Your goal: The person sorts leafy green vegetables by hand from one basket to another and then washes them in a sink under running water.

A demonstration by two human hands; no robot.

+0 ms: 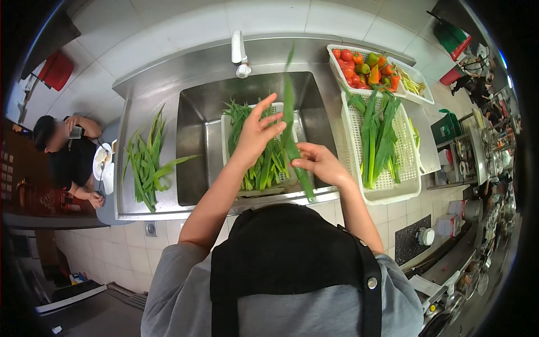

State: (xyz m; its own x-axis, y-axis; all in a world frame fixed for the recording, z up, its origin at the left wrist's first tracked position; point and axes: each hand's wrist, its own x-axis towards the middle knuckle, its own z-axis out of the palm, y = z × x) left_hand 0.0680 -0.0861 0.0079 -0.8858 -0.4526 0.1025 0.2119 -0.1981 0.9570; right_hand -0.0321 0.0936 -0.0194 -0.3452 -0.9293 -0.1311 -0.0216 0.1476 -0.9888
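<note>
A long flat green leek leaf point(289, 122) stands nearly upright over the sink, pinched near its lower part by the fingers of my right hand point(322, 163). My left hand point(260, 132) is raised just left of the leaf, fingers spread and holding nothing; whether its fingertips touch the leaf I cannot tell. Below both hands, a white plastic basket point(225, 135) in the stainless steel sink point(191, 126) holds green stalks and leaves point(265, 170), partly hidden by my left hand and forearm. On the right, another white perforated basket point(406, 172) contains several leeks point(372, 143).
Loose green leaves point(147, 164) lie on the left drainboard. A white faucet point(239, 54) projects over the sink's back edge. At the back right are a basket of tomatoes and peppers point(366, 69) and a tray of stalks point(410, 82). A person point(69, 156) sits at the left beside a plate point(101, 162).
</note>
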